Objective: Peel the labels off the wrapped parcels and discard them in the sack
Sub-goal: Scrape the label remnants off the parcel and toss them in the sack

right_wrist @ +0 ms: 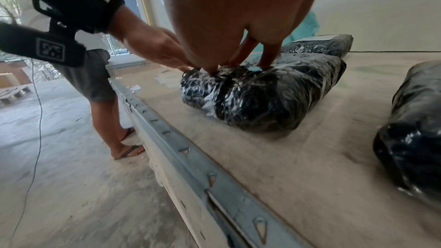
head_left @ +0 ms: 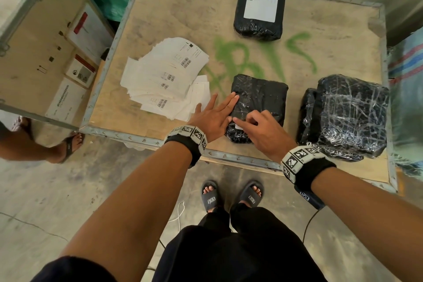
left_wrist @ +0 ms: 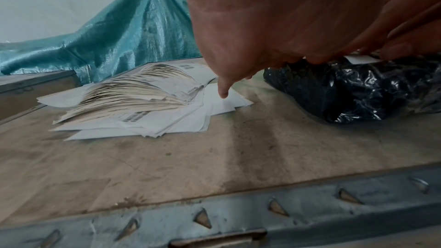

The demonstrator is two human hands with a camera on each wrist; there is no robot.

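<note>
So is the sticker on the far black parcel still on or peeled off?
Still on. The white label lies flat across the top of the far parcel, with no hand near it.

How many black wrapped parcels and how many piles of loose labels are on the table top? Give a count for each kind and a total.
Black wrapped parcels: 4 (near, far, right, one partly hidden behind it)
Piles of loose labels: 1
Total: 5
</note>
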